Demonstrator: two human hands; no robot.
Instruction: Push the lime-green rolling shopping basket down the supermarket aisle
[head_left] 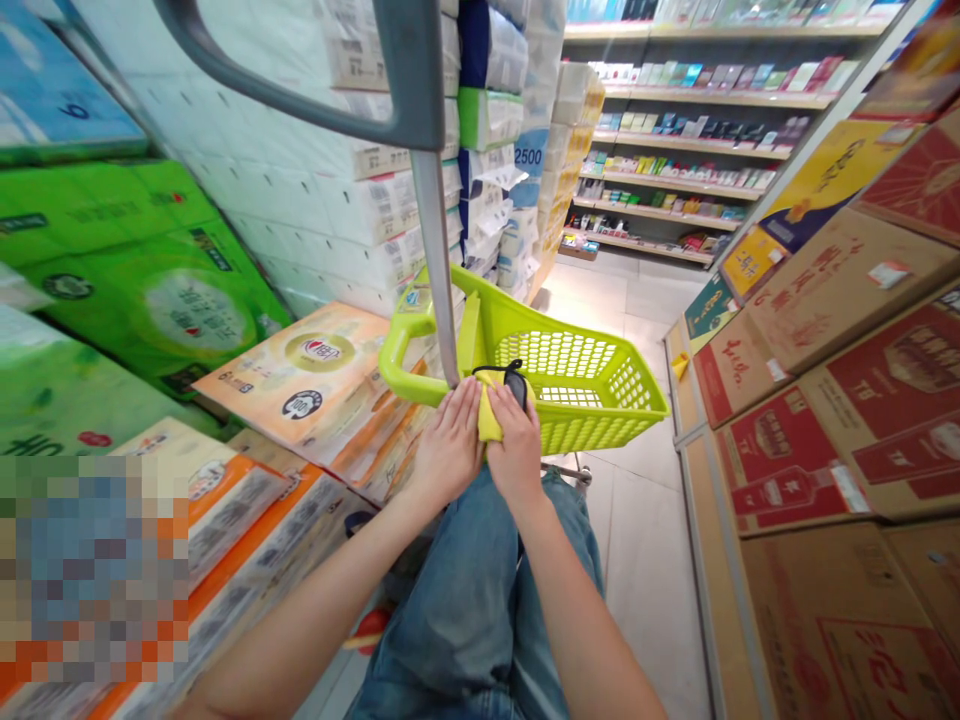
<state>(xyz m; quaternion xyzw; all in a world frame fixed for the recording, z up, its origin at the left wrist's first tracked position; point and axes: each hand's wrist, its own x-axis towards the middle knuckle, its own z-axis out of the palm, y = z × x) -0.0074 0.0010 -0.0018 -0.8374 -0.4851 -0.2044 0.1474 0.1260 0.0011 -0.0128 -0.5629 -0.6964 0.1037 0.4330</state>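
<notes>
My head camera gives me a pale tiled floor, with the lime-green cart standing on it, a small wheel showing underneath. At the far end I can make out light-edged shelves in tiers, carrying close rows of small boxes. A low brown carton sits on the floor by the bottom shelf, its contents too small for me to tell

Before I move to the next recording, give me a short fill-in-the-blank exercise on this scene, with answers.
1. The left hand and right hand are together at a small item, coloured mainly ____.
2. The perforated basket is lime ____.
3. The four-digit number on the blue-and-white pack reads ____.
4. The red cartons are stacked on the picture's ____ side.

Missing words: yellow; green; 2500; right.
</notes>
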